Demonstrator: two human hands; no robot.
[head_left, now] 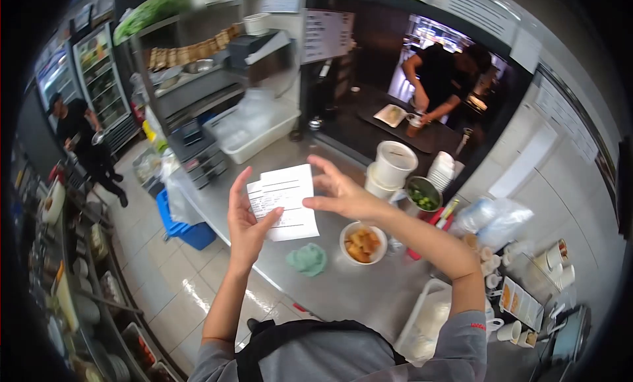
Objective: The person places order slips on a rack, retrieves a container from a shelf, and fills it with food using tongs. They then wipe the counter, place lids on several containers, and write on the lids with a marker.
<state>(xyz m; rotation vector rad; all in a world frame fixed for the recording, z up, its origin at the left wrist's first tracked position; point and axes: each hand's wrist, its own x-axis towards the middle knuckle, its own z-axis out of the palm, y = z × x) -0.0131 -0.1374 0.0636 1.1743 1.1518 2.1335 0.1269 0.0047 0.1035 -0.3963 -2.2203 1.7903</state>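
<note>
Two white printed receipts [290, 222] overlap above the steel counter, held up in front of me. My left hand [249, 222] pinches them at the left side, its thumb across the printed face and its fingers partly behind the paper. At the right edge, my right hand [337, 192] has its thumb on the front of the paper, with its index finger raised beside the top corner. Below the hands, a bowl of golden-brown food pieces [362, 243] stands on the counter. A crumpled green cloth [307, 259] lies to the left of that bowl.
White lidded tubs [395, 163], a metal container of chopped greens [423, 194] and stacked cups [442, 168] stand at the back right. A white bin with plastic bags [260, 141] sits back left. One person [440, 79] works beyond the hatch; another [78, 135] stands left.
</note>
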